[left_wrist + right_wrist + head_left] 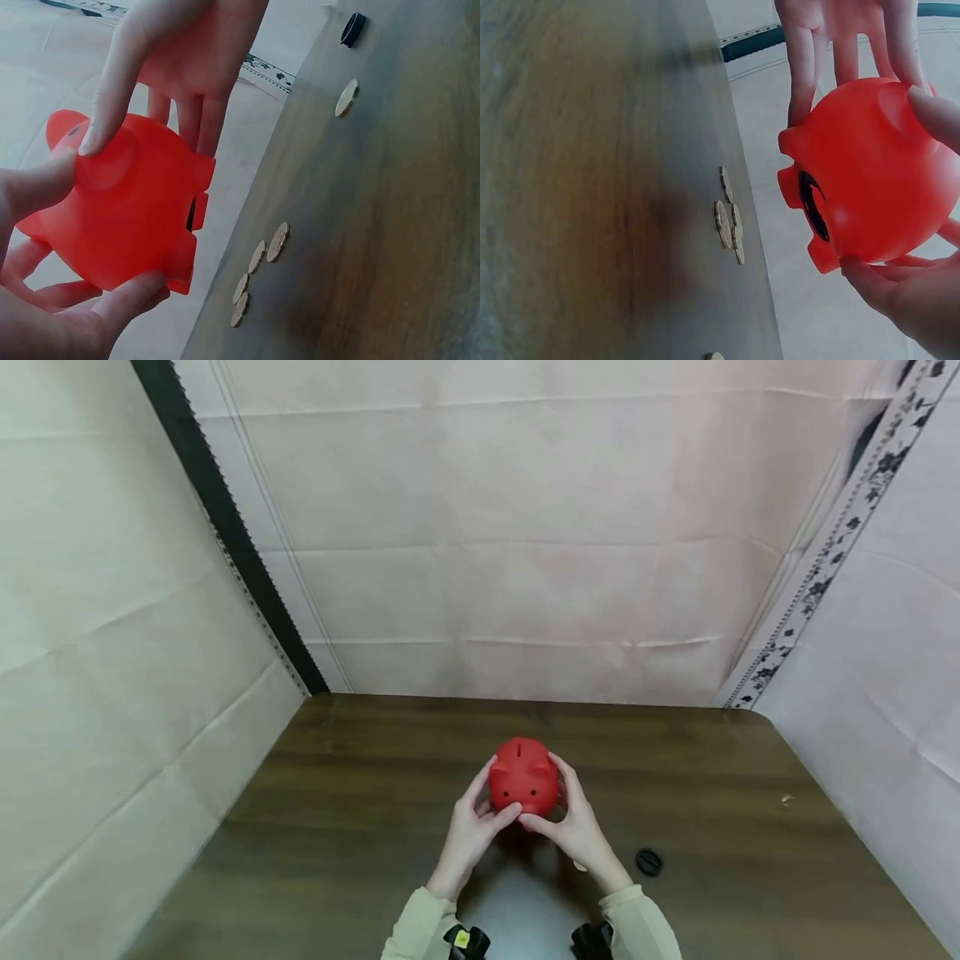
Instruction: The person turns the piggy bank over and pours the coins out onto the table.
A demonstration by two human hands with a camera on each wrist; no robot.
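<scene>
A red piggy bank (522, 781) is lifted above the wooden table, its coin slot up and its snout toward me. My left hand (471, 835) holds it from the left, thumb at the snout. From the right my right hand (577, 835) grips it in the same way, and the two thumb tips nearly meet. Under its belly, between the short feet, the round hole (814, 206) is uncovered. Several gold coins (277, 241) lie on the table below the bank, hidden from the head view. One more coin (346, 98) lies apart, by my right wrist.
A round black plug (648, 862) lies on the wooden table (337, 827), right of my right wrist. White cloth walls (525, 527) enclose the table at the back and both sides. A small pale mark (786, 799) shows at the table's right.
</scene>
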